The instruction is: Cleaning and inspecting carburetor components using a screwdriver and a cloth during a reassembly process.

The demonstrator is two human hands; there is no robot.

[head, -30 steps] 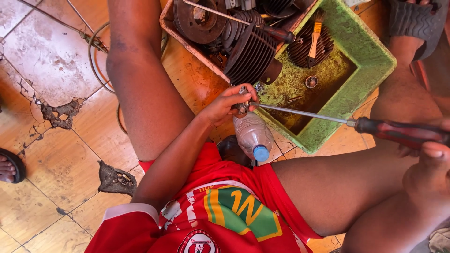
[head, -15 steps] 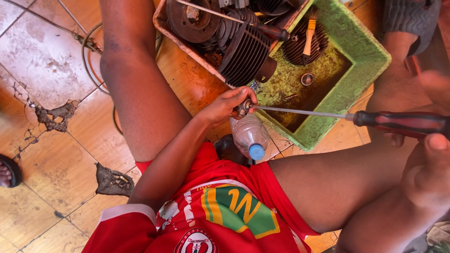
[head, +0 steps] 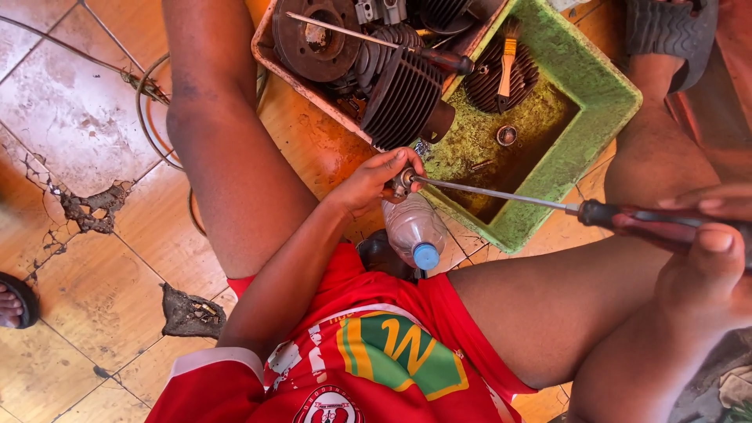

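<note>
The left hand [head: 374, 182] holds a small metal part [head: 403, 183] pinched between thumb and fingertips, just above the near-left corner of the green tray [head: 607, 94] and directly over the clear plastic bottle [head: 413, 227] with the blue cap that lies between the person's legs. The right hand [head: 709, 262] is closed around the dark red handle of a long screwdriver [head: 627, 219], thumb pressed on top of the grip. The screwdriver's long axis runs almost horizontally across the view, from the handle at the right edge, rising slightly leftward along the bare steel shaft to the tip, which meets the small part at the left fingertips. The part therefore lies at the far end of the tool from the right hand and is in direct contact only with the left hand, which is by far the nearer of the two. The shaft crosses the near rim of the tray, whose floor holds dirty liquid and a small ring; a finned engine cylinder [head: 403, 94] and a second screwdriver [head: 376, 41] rest in the adjoining tray behind. Compared with the earlier frames, the shaft sits at nearly the same angle and the tip remains on the part; the left-hand pinch is unchanged, while the right hand appears lower and closer to the camera.
</note>
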